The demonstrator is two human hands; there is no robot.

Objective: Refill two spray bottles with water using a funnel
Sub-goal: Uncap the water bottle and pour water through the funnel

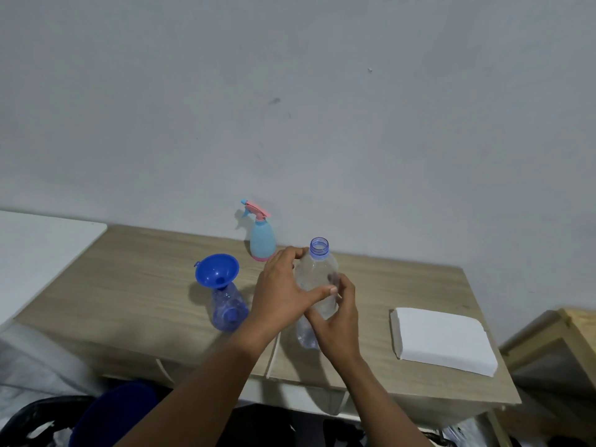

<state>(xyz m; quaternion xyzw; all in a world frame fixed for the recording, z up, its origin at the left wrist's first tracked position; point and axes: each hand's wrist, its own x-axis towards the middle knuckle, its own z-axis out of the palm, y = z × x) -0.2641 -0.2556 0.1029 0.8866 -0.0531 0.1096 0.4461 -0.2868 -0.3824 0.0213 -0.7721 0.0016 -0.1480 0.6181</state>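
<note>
1. While both hands grip the uncapped water bottle (317, 285), the left hand (283, 291) wraps its upper body and the right hand (338, 317) clasps lower down.
2. The bottle stands on the table (403, 285), cap off.
3. The funnel (217, 271) sits in a clear spray bottle (227, 309) to the left; the blue sprayer (262, 235) stands behind, head on.
4. Judged step: pouring is imminent. The next move calls for lifting and tilting the mouth over the funnel.
</note>
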